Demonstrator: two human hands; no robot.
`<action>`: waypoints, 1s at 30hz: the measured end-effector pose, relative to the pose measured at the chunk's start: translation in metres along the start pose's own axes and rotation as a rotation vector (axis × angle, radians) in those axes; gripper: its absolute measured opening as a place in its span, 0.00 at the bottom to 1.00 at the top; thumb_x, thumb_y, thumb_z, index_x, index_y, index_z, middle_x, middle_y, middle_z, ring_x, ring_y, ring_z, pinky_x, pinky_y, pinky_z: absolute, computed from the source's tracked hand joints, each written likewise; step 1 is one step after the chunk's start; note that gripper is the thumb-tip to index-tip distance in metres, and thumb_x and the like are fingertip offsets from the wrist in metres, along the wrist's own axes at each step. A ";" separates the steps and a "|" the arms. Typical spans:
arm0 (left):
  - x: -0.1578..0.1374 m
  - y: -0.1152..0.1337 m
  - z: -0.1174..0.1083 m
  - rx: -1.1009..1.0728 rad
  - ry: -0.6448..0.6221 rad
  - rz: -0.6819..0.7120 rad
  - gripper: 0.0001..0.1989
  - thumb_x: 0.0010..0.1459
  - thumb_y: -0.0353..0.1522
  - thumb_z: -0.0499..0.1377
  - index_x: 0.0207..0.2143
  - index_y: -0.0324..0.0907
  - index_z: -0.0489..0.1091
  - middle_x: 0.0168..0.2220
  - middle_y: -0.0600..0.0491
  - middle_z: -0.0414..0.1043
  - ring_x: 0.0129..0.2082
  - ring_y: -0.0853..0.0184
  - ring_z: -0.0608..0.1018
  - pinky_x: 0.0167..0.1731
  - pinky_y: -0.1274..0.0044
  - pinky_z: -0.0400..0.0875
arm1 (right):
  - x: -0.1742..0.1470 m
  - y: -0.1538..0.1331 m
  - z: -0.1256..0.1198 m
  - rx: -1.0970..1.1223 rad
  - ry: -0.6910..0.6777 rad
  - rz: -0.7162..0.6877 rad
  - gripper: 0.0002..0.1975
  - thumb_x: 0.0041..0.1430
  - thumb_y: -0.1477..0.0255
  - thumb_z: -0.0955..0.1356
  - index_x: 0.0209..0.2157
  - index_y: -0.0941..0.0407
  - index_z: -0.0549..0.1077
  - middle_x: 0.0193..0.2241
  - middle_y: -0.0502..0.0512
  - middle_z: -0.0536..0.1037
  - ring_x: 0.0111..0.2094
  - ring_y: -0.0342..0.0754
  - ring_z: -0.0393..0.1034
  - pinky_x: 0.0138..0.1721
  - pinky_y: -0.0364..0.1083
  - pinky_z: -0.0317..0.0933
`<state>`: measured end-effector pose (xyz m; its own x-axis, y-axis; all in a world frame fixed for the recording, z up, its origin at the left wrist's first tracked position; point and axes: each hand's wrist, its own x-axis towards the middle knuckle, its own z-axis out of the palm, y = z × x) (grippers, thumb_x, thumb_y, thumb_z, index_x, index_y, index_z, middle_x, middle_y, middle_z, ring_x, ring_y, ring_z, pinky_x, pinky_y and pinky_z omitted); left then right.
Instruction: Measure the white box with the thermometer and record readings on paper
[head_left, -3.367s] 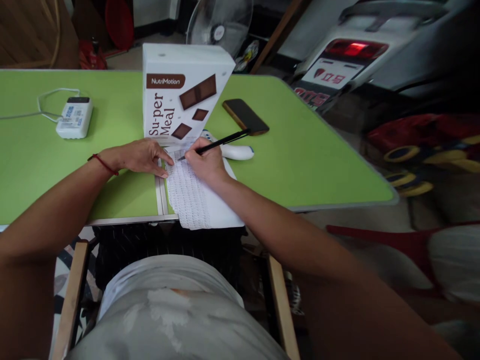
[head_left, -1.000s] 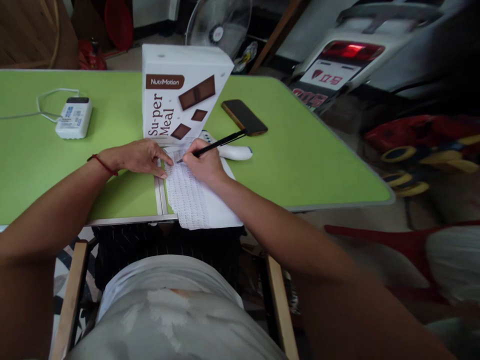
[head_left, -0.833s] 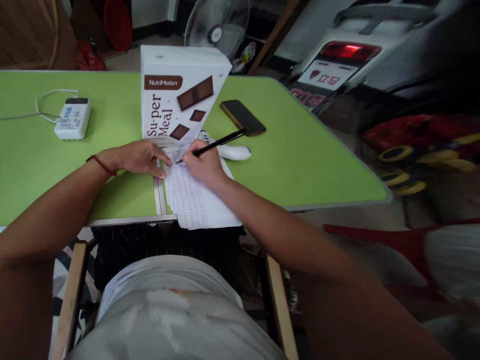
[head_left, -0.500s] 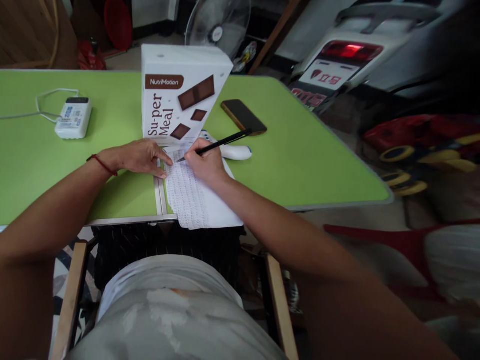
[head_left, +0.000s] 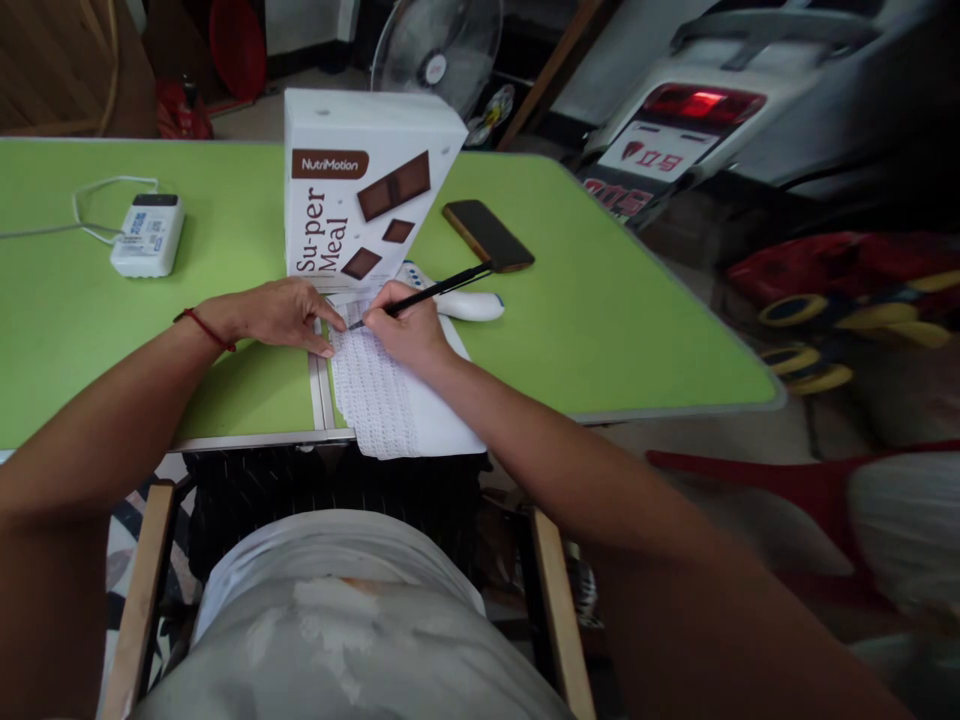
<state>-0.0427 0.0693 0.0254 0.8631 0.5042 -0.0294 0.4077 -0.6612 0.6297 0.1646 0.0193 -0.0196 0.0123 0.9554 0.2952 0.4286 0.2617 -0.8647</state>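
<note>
A black pen (head_left: 442,285) slants up from my right hand (head_left: 409,325), whose fingers are closed around it near the tip. Its point meets a sheet of paper (head_left: 375,400) covered on the left with rows of small handwriting and blank on the right. My left hand (head_left: 289,310) lies at the paper's upper left edge, thumb and forefinger spread apart, fingertips on the sheet. Just beyond both hands stands a white NutriMotion box (head_left: 375,180) printed with brown bars. Partly hidden behind my right hand is a white handheld device (head_left: 472,305) with blue trim.
The green table (head_left: 615,330) carries a dark phone (head_left: 489,235) right of the box and a white adapter (head_left: 150,237) with a cable at left. Behind it stand a fan (head_left: 435,68) and a scooter (head_left: 675,130). A red chair (head_left: 750,470) is at the right.
The pen tip has shifted slightly left and down on the paper, and the pen's upper end has dropped a little. My left hand stays where it was.
</note>
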 end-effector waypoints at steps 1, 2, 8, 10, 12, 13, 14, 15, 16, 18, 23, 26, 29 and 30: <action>0.000 0.000 0.000 0.005 0.001 -0.008 0.20 0.51 0.37 0.70 0.47 0.41 0.82 0.21 0.58 0.76 0.21 0.74 0.69 0.30 0.79 0.60 | 0.000 0.000 0.000 -0.001 -0.001 0.003 0.12 0.47 0.81 0.67 0.19 0.52 0.62 0.19 0.44 0.64 0.25 0.43 0.60 0.32 0.48 0.60; 0.000 0.000 0.000 0.010 -0.002 -0.016 0.20 0.51 0.37 0.70 0.47 0.40 0.82 0.22 0.57 0.76 0.21 0.74 0.69 0.29 0.79 0.59 | 0.000 -0.001 0.000 0.000 0.000 0.006 0.12 0.47 0.81 0.67 0.19 0.52 0.62 0.19 0.44 0.64 0.25 0.43 0.60 0.32 0.47 0.60; 0.000 0.004 -0.001 0.027 -0.027 -0.035 0.21 0.53 0.38 0.70 0.49 0.40 0.81 0.23 0.56 0.77 0.22 0.73 0.71 0.30 0.79 0.60 | 0.000 0.001 0.000 0.017 0.003 -0.004 0.12 0.47 0.80 0.68 0.19 0.52 0.62 0.19 0.44 0.63 0.26 0.43 0.59 0.32 0.47 0.59; 0.000 0.004 -0.001 0.032 -0.026 -0.040 0.21 0.53 0.38 0.70 0.49 0.41 0.81 0.24 0.56 0.78 0.22 0.73 0.71 0.30 0.79 0.60 | 0.000 0.001 0.000 0.018 0.003 -0.008 0.12 0.47 0.81 0.67 0.18 0.52 0.61 0.19 0.44 0.63 0.25 0.43 0.59 0.31 0.47 0.58; 0.000 0.003 -0.001 0.039 -0.021 -0.038 0.21 0.53 0.37 0.70 0.49 0.41 0.81 0.24 0.56 0.78 0.22 0.73 0.72 0.30 0.79 0.61 | 0.001 0.002 0.000 0.014 0.012 -0.007 0.13 0.47 0.81 0.67 0.18 0.52 0.61 0.19 0.44 0.63 0.25 0.43 0.58 0.31 0.47 0.58; 0.000 0.002 -0.001 0.040 -0.020 -0.035 0.21 0.53 0.37 0.70 0.49 0.41 0.81 0.24 0.56 0.78 0.23 0.73 0.72 0.31 0.79 0.61 | 0.001 0.002 0.000 0.008 0.018 -0.007 0.13 0.47 0.81 0.67 0.18 0.52 0.61 0.19 0.44 0.63 0.25 0.43 0.58 0.31 0.47 0.58; 0.000 0.001 0.000 0.039 -0.022 -0.033 0.21 0.53 0.38 0.70 0.49 0.41 0.81 0.24 0.56 0.78 0.23 0.73 0.72 0.31 0.79 0.62 | 0.001 0.002 0.000 0.002 0.025 -0.006 0.13 0.47 0.82 0.67 0.18 0.52 0.61 0.19 0.44 0.63 0.25 0.43 0.58 0.31 0.47 0.58; 0.000 0.001 0.000 0.037 -0.023 -0.032 0.21 0.53 0.38 0.70 0.49 0.41 0.81 0.24 0.56 0.78 0.23 0.73 0.72 0.33 0.79 0.63 | 0.001 0.002 0.000 -0.002 0.032 -0.004 0.14 0.47 0.82 0.67 0.18 0.52 0.61 0.19 0.44 0.63 0.25 0.43 0.58 0.32 0.47 0.58; 0.000 0.000 0.000 0.036 -0.024 -0.032 0.20 0.54 0.38 0.69 0.49 0.41 0.81 0.25 0.56 0.78 0.23 0.73 0.72 0.34 0.79 0.63 | 0.001 0.002 0.000 -0.004 0.035 -0.001 0.14 0.47 0.82 0.67 0.18 0.52 0.61 0.19 0.44 0.63 0.25 0.43 0.58 0.32 0.47 0.57; 0.000 0.000 0.000 0.039 -0.022 -0.032 0.20 0.54 0.38 0.69 0.49 0.42 0.81 0.24 0.57 0.78 0.24 0.73 0.73 0.35 0.79 0.64 | 0.001 0.002 0.000 0.000 0.037 0.006 0.14 0.47 0.82 0.67 0.18 0.52 0.61 0.18 0.44 0.63 0.25 0.43 0.58 0.32 0.47 0.57; -0.001 0.001 -0.001 0.047 -0.018 -0.021 0.20 0.53 0.38 0.70 0.48 0.42 0.82 0.24 0.57 0.77 0.24 0.73 0.73 0.33 0.79 0.63 | 0.001 -0.001 -0.001 0.003 0.015 0.021 0.14 0.46 0.82 0.67 0.18 0.53 0.61 0.18 0.44 0.63 0.25 0.43 0.56 0.30 0.47 0.55; -0.001 0.001 -0.001 0.028 -0.024 -0.018 0.20 0.54 0.37 0.70 0.49 0.41 0.81 0.23 0.57 0.77 0.23 0.73 0.72 0.34 0.79 0.63 | 0.001 -0.003 -0.001 0.006 0.021 0.019 0.14 0.46 0.82 0.67 0.17 0.52 0.60 0.18 0.43 0.62 0.24 0.42 0.57 0.30 0.47 0.56; 0.000 0.001 0.000 0.024 -0.020 -0.021 0.20 0.54 0.36 0.70 0.49 0.40 0.81 0.22 0.57 0.75 0.21 0.73 0.70 0.31 0.79 0.63 | 0.001 -0.002 -0.001 0.010 0.038 0.018 0.13 0.46 0.81 0.66 0.17 0.52 0.60 0.17 0.43 0.62 0.24 0.42 0.57 0.30 0.47 0.57; 0.000 0.002 0.000 0.033 -0.017 -0.022 0.20 0.54 0.36 0.70 0.49 0.39 0.81 0.21 0.57 0.75 0.21 0.73 0.70 0.30 0.79 0.62 | 0.001 -0.001 -0.001 0.009 0.039 0.016 0.13 0.46 0.81 0.66 0.18 0.52 0.60 0.18 0.43 0.62 0.24 0.43 0.57 0.30 0.47 0.57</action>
<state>-0.0421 0.0679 0.0266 0.8585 0.5097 -0.0565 0.4363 -0.6680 0.6028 0.1645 0.0197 -0.0178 0.0539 0.9535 0.2967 0.4201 0.2479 -0.8729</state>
